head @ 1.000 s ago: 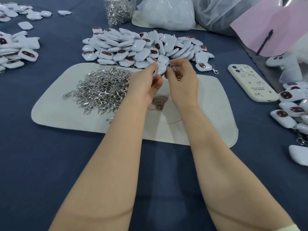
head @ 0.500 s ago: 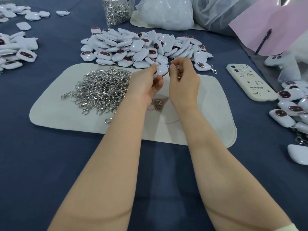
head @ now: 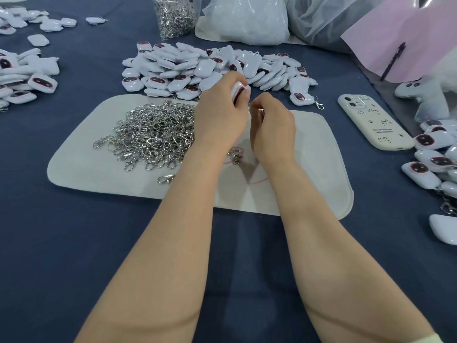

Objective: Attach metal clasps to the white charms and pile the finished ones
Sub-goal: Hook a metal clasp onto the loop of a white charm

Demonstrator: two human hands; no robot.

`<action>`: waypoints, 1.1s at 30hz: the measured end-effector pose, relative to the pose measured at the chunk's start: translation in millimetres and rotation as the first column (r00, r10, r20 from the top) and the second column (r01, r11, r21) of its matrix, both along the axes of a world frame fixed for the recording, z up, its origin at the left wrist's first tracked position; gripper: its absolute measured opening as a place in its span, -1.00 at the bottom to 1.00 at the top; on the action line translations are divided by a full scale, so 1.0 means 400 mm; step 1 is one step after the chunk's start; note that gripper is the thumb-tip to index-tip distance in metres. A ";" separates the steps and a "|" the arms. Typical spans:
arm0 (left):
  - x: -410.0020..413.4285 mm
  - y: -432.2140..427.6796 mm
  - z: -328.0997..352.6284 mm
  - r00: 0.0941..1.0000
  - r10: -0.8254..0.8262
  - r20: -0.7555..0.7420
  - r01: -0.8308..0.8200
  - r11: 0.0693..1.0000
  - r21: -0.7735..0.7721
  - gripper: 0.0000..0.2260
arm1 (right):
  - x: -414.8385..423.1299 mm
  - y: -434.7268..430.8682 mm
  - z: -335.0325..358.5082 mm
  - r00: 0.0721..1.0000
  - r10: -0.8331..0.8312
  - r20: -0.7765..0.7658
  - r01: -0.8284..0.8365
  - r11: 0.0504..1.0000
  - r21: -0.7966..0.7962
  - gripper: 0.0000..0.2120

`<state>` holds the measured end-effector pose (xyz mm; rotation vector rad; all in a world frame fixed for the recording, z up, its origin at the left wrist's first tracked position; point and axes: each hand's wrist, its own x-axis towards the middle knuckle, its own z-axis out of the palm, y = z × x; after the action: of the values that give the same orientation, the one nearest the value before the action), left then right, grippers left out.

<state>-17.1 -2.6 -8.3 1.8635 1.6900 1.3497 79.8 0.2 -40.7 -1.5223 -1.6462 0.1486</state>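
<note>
Navy cloth point(head: 74, 243) covers the table, with one pale felt mat point(head: 74, 174) on it. Three bags stand at the far edge: one white bag point(head: 247, 18) and one grey translucent bag point(head: 321, 21), contents unclear, and one small clear bag point(head: 173, 16) packed with metal clasps. White charms lie in four piles, too many to count: centre pile point(head: 197, 65) just beyond the mat, near-left pile point(head: 24, 78), far-left pile point(head: 24, 21), right pile point(head: 435, 154). One heap of loose clasps point(head: 153, 134) sits on the mat's left half, one stray clasp point(head: 165, 179) just beside its near edge. One cream phone point(head: 373, 122) lies right of the mat. Two hands are over the mat's far edge — left hand point(head: 222, 115) has fingers curled round one charm point(head: 238, 91) held on edge, right hand point(head: 272, 122) just beside it pinches one small clasp point(head: 261, 110), mostly hidden.
</note>
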 end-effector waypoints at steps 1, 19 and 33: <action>0.000 0.001 0.000 0.999 -0.005 -0.053 0.005 1.000 0.006 -0.83 | 0.000 0.002 -0.001 1.000 -0.005 0.024 0.005 1.000 -0.016 -0.84; -0.007 0.019 -0.014 0.379 0.202 0.903 0.143 0.951 -0.273 -0.94 | -0.014 0.006 0.009 0.940 0.121 -0.320 -0.181 0.969 -0.165 -0.72; 0.005 0.015 -0.010 0.381 0.174 0.908 0.318 0.898 -0.305 -0.86 | -0.008 0.012 0.014 0.801 0.096 -0.591 -0.140 0.990 -0.029 -0.92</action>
<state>-15.3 3.5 -12.4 0.5844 1.0751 1.3812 76.6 4.9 -35.2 -1.2458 -1.2311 0.6889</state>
